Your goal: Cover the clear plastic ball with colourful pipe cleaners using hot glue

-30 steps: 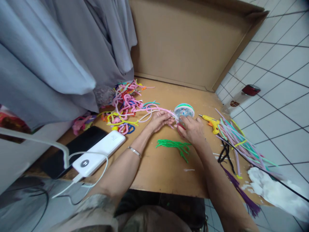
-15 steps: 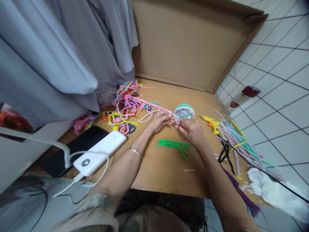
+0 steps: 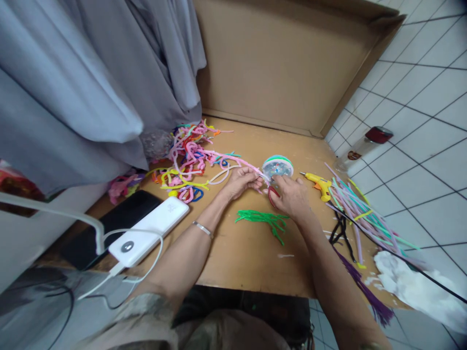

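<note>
My left hand (image 3: pixel 241 181) pinches a pink pipe cleaner (image 3: pixel 226 159) that runs back to a tangled heap of coloured pipe cleaners (image 3: pixel 186 155). Right beside it, my right hand (image 3: pixel 290 195) is closed around red-handled scissors (image 3: pixel 273 194), whose tips meet the pink pipe cleaner between the two hands. A round clear container with a green rim (image 3: pixel 278 166) sits just behind the hands. A small bunch of green pipe cleaners (image 3: pixel 262 219) lies on the brown board (image 3: pixel 241 253) in front of them.
A yellow glue gun (image 3: pixel 318 183) and straight pastel pipe cleaners (image 3: pixel 359 214) lie to the right. A white power bank (image 3: pixel 149 231) with cable and a black phone (image 3: pixel 109 226) sit left. Grey cloth (image 3: pixel 91 82) hangs at left, a cardboard wall (image 3: pixel 284 63) stands behind, a red-capped bottle (image 3: pixel 365 145) lies on the tiles.
Both hands stay together at the pink pipe cleaner by the round container, with only slight shifts. The view wobbles a little.
</note>
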